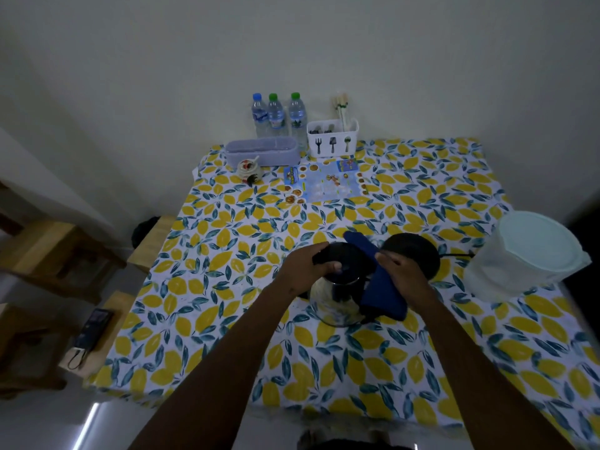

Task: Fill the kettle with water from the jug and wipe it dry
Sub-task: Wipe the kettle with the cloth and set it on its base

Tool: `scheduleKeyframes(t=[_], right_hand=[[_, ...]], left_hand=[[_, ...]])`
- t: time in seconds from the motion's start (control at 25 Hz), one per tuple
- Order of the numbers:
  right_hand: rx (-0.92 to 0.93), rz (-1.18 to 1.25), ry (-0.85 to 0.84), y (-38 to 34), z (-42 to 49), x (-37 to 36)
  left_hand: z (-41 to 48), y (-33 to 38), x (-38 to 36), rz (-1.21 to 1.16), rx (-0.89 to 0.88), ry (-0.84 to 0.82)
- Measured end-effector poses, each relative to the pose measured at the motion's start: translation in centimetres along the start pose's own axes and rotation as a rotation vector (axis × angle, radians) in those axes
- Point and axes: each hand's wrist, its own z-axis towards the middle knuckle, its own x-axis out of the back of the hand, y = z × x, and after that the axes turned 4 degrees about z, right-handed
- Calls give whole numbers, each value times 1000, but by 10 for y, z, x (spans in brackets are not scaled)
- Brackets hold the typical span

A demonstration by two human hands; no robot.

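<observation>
A shiny steel kettle (334,302) with a black lid stands on the lemon-print tablecloth (246,319) in the middle of the table. My left hand (303,269) grips its black top and handle. My right hand (404,274) presses a dark blue cloth (383,293) against the kettle's right side. Just behind my right hand lies the kettle's round black base (412,251), its cord running right. A translucent white jug (522,258) with a lid stands at the right edge of the table.
At the back by the wall are three water bottles (277,115), a white cutlery holder (332,138), a lilac box (263,152), a small ceramic pot (248,170) and a printed leaflet (324,183). Wooden stools (61,254) stand left of the table.
</observation>
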Motion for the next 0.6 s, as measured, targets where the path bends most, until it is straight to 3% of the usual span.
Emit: scheduleKeyframes(t=[0.08, 0.32, 0.52, 0.6], right_hand=[[-93, 194, -9, 7, 7, -2], [-373, 290, -125, 13, 65, -4], [-199, 614, 96, 83, 1, -43], [-128, 528, 223, 90, -28, -78]], left_hand=[[1, -1, 0, 17, -4, 2], [-1, 5, 4, -63, -14, 8], [-2, -1, 0, -88, -11, 22], [-2, -2, -1, -86, -9, 29]])
